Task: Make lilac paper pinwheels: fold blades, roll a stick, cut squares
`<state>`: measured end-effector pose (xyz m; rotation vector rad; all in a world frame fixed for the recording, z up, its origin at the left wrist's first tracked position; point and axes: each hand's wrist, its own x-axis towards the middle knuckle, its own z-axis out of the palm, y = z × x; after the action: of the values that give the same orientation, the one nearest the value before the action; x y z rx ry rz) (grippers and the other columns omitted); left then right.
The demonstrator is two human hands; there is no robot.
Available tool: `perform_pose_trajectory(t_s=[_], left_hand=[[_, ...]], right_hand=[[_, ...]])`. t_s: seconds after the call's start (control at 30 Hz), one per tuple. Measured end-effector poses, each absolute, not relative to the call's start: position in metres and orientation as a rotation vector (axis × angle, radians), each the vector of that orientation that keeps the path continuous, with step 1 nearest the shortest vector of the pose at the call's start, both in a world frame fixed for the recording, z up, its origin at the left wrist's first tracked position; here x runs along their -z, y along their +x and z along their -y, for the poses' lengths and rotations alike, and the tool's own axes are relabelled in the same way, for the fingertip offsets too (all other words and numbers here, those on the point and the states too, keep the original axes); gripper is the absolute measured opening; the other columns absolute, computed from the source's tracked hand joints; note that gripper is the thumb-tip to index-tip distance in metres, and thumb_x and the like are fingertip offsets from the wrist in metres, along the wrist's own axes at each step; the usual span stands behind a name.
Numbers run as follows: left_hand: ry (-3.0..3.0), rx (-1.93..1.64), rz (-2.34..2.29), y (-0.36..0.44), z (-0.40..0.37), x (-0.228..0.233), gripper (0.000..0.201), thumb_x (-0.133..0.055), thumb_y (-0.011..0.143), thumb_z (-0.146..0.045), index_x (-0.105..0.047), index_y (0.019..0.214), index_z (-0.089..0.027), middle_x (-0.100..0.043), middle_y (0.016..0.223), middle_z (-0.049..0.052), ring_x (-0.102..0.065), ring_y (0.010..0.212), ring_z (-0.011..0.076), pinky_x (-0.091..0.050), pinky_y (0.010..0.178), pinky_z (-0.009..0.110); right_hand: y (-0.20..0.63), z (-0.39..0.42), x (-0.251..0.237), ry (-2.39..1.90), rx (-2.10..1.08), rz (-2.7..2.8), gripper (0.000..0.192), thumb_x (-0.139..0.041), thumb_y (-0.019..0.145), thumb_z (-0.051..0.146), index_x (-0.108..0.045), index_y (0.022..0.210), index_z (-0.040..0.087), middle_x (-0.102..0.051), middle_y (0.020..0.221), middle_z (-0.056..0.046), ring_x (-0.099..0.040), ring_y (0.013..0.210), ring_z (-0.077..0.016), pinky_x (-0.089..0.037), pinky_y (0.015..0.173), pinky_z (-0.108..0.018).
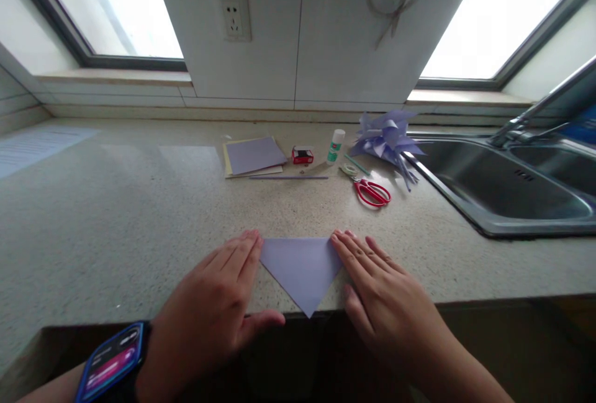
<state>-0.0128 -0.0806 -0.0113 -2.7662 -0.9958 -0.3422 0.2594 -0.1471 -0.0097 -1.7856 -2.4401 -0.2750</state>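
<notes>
Head view shows both hands flat on a folded lilac paper triangle [302, 269] at the near edge of a speckled stone counter [116, 217]. The left hand [216, 310], with a smartwatch [112, 361] on its wrist, lies open and palm down, its fingertips pressing the triangle's upper left corner and its thumb stretched along the counter edge. The right hand [379, 291] is likewise spread flat, grasping nothing, its fingertips resting on the upper right corner. The triangle's long side faces away from the person, and its point reaches the counter edge between the two hands.

Farther back on the counter lies a small stack of paper sheets [254, 156], with a thin lilac strip [288, 177] just in front of it. Right of the stack sit a small red box [302, 155] and an upright glue stick [335, 146]. Red-handled scissors [371, 192] lie nearer, and beside them a lilac paper flower [386, 137] rests by the rim of a steel sink [493, 220]. A wall socket [234, 17] sits on the tiled wall between two windows.
</notes>
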Motion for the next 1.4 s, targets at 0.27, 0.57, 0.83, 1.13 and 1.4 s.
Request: perform_pose_trajectory(t_s=[0.27,0.57,0.83,1.13,1.4], left_hand=[[-2.676,0.394,0.993,-0.011,0.081,0.012,0.094,-0.038,0.09,-0.076,-0.058,0.129,0.007,-0.06,0.131,0.034,-0.061,0.121,0.0428,-0.053,0.098,0.057],[-2.903,0.411,0.982,0.014,0.091,0.019,0.101,-0.046,0.084,-0.079,-0.044,0.142,0.003,-0.054,0.139,0.031,-0.054,0.128,0.0414,-0.051,0.102,0.057],[-2.983,0.385,0.996,0.014,0.09,0.018,0.069,-0.053,0.084,-0.028,-0.041,0.146,-0.001,-0.053,0.142,0.025,-0.052,0.13,0.0346,-0.044,0.111,0.053],[-2.845,0.37,0.986,0.012,0.085,0.015,0.078,-0.062,0.085,-0.053,-0.052,0.135,0.005,-0.059,0.132,0.031,-0.06,0.118,0.0402,-0.054,0.099,0.055],[-2.812,0.396,0.94,0.012,0.082,0.009,0.084,-0.058,0.086,-0.066,-0.058,0.128,0.007,-0.064,0.123,0.032,-0.065,0.111,0.0399,-0.058,0.093,0.054]], right_hand=[[0.257,0.147,0.013,-1.874,0.318,2.341,0.059,-0.039,0.091,0.026,-0.049,0.145,0.003,-0.047,0.151,-0.016,-0.044,0.141,-0.027,-0.034,0.119,-0.052],[0.219,0.142,0.004,-1.861,0.135,2.255,0.065,-0.043,0.085,0.02,-0.046,0.146,0.0,-0.04,0.153,-0.021,-0.038,0.144,-0.0299,-0.033,0.12,-0.05],[0.172,0.126,0.001,-1.556,-0.255,2.355,0.071,-0.045,0.086,0.024,-0.035,0.153,0.002,-0.035,0.158,-0.018,-0.032,0.148,-0.0252,-0.02,0.125,-0.04],[0.197,0.128,0.004,-1.659,-0.131,2.347,0.066,-0.044,0.087,0.024,-0.043,0.149,0.001,-0.047,0.152,-0.02,-0.041,0.143,-0.0271,-0.028,0.123,-0.042],[0.258,0.142,0.013,-1.844,0.102,2.288,0.063,-0.04,0.087,0.02,-0.043,0.147,0.0,-0.056,0.143,-0.022,-0.046,0.14,-0.0287,-0.034,0.12,-0.049]])
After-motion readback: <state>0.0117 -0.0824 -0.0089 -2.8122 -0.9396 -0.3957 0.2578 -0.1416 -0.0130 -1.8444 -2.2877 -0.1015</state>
